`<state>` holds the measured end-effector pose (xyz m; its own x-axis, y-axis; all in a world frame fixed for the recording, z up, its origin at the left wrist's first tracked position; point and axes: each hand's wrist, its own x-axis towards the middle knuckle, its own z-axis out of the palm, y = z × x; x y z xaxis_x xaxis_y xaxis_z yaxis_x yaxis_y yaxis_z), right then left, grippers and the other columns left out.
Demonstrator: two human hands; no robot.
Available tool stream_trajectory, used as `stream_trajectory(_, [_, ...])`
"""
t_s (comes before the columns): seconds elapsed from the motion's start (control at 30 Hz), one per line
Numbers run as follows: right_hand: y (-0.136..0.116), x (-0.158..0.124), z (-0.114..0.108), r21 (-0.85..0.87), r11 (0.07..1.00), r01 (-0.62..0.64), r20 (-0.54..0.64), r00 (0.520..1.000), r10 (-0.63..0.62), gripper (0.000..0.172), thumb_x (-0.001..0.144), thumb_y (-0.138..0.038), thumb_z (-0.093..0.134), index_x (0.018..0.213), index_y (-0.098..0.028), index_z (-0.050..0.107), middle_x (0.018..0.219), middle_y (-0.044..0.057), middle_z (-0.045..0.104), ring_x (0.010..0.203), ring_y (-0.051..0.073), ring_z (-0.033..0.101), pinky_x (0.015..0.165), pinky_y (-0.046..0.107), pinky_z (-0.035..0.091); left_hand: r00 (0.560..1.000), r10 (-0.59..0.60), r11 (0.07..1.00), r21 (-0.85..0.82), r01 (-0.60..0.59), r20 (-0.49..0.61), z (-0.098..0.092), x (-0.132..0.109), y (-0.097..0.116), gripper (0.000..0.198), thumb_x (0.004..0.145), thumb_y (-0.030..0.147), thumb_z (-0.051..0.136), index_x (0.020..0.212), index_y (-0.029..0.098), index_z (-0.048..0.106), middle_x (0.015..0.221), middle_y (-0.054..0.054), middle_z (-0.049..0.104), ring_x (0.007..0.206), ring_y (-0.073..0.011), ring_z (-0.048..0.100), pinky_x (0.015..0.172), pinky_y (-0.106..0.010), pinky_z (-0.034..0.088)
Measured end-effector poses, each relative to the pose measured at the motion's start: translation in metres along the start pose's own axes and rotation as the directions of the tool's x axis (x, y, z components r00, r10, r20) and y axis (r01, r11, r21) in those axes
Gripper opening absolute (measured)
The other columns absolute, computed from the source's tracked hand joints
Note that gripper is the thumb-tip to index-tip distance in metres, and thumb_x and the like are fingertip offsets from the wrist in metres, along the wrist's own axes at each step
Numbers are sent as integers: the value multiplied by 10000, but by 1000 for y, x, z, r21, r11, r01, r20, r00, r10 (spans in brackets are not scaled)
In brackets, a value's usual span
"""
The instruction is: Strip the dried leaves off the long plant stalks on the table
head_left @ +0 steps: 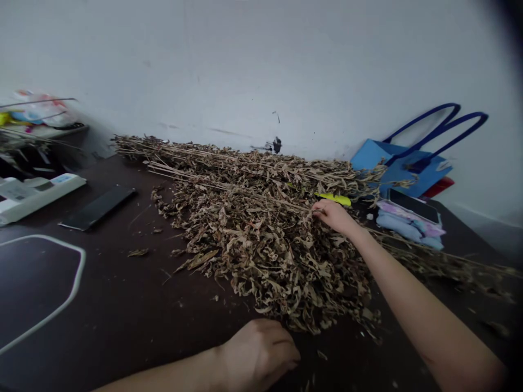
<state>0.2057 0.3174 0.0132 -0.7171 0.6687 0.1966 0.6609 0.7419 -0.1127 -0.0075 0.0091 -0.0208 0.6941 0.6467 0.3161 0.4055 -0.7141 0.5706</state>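
Note:
A big heap of dried brown leaves and stalks covers the middle of a dark table. My right hand reaches into the heap's far side, fingers pinched closed on a thin dry stalk that runs off to the left. A yellow-handled tool lies just beyond that hand, apart from it. My left hand rests on the table at the heap's near edge, fingers curled into a loose fist; I cannot see anything in it.
A blue bag with dark handles stands at the back right against the white wall, a phone and folded cloth in front of it. A black flat device and a white power strip lie at left, with a white cable loop.

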Motion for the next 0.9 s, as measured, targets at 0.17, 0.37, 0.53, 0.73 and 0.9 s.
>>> stream_trajectory(0.17, [4,-5,-22,48,997,-58,-114,991,63,211,862,-326,449,816,-187,601,846,72,600,784,186,553,713,311,422,999,-13,1000,11,12,30,0,0,0,155,896,176,420,992,166,541,884,-51,667,787,-150,607,717,-239,464])
stream_trajectory(0.37, [11,-24,-39,83,991,-100,-171,979,113,232,847,-364,451,824,-195,608,856,79,593,813,204,560,733,327,432,999,-34,999,8,34,25,0,1,2,147,899,177,424,975,163,549,882,-49,667,789,-148,605,730,-235,465])
stream_trajectory(0.53, [13,-38,-36,105,988,-111,-147,981,126,234,844,-356,434,826,-203,610,873,72,624,828,204,577,762,337,444,999,-35,999,6,35,22,-2,2,3,143,896,171,427,968,164,551,874,-49,667,780,-147,607,724,-237,470])
stream_trajectory(0.73, [-1,-27,-43,76,989,-128,-121,983,136,249,808,-351,470,872,-184,643,861,81,641,727,200,585,665,330,448,999,-37,999,0,37,24,-2,2,3,148,889,159,425,968,173,549,873,-48,667,779,-151,610,722,-237,470])
stream_trajectory(0.9, [-53,21,-60,53,999,-10,-111,994,16,243,854,-294,436,906,-185,647,916,62,644,829,186,576,736,299,426,999,-32,999,-7,32,15,0,2,1,135,879,158,442,968,180,542,854,-46,664,769,-150,611,702,-235,468])
